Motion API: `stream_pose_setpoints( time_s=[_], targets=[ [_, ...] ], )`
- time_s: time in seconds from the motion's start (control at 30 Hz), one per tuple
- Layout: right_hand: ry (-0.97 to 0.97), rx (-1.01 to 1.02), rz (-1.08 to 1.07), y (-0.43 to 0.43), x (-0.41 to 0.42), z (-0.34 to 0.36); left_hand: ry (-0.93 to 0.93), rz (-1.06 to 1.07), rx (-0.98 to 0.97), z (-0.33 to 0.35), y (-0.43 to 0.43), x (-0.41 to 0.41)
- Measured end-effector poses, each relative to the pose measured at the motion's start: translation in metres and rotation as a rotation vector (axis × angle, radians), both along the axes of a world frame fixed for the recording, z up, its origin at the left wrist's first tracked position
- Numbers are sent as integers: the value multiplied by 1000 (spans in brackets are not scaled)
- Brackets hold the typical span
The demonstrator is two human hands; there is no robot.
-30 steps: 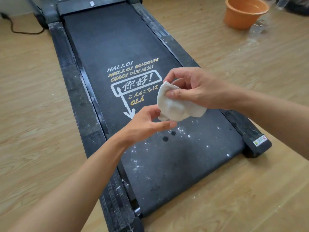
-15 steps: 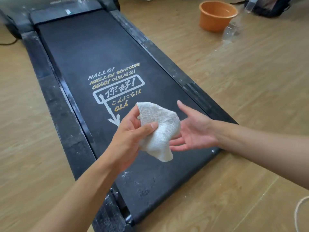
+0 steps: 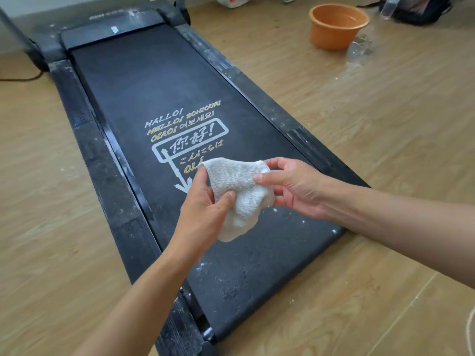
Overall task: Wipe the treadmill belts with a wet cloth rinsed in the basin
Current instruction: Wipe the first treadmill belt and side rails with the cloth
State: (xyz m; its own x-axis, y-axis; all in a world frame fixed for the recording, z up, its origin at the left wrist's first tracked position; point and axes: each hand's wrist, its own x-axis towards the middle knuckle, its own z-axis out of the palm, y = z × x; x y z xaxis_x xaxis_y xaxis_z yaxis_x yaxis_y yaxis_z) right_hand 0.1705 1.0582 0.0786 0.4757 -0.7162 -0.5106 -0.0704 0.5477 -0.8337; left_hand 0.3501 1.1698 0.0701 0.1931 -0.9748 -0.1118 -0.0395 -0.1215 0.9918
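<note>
A white cloth [image 3: 237, 194] hangs in the air above the near half of the black treadmill belt [image 3: 159, 83]. My left hand [image 3: 205, 209] pinches its lower left part between thumb and fingers. My right hand [image 3: 293, 188] pinches its upper right edge. The belt bears white and yellow greeting lettering [image 3: 185, 129], partly hidden by the cloth, and white specks and smudges near its close end. An orange basin [image 3: 336, 27] stands on the floor at the far right.
Dusty black side rails [image 3: 102, 160] flank the belt, with the motor cover [image 3: 113, 24] at the far end. Wet patches [image 3: 359, 50] lie on the wooden floor beside the basin. A dark bag [image 3: 419, 9] sits behind it. A cable [image 3: 20, 78] runs at far left.
The right hand, which had let go and opened, has taken hold of the cloth's upper right edge again. The left hand keeps its pinch. The view has tilted up a little.
</note>
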Motion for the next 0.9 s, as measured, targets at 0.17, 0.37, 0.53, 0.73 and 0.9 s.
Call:
stream_pose_setpoints(
  time_s=[0.17, 0.37, 0.53, 0.73, 0.9],
  targets=[
    [120, -237, 45, -1, -4, 4, -250, 81, 59, -12, -3, -3],
    [146, -337, 138, -10, -11, -1, -261, 78, 71, -13, -3, 15],
    [261, -521, 264, -15, -8, -3, -461, 225, 56, -11, 0, 13],
    [281, -602, 291, -18, 7, -6, -760, 372, -40, -13, 0, 16],
    [255, -523, 317, -12, 16, -6, -929, 368, -100, -21, 0, 35]
  ],
)
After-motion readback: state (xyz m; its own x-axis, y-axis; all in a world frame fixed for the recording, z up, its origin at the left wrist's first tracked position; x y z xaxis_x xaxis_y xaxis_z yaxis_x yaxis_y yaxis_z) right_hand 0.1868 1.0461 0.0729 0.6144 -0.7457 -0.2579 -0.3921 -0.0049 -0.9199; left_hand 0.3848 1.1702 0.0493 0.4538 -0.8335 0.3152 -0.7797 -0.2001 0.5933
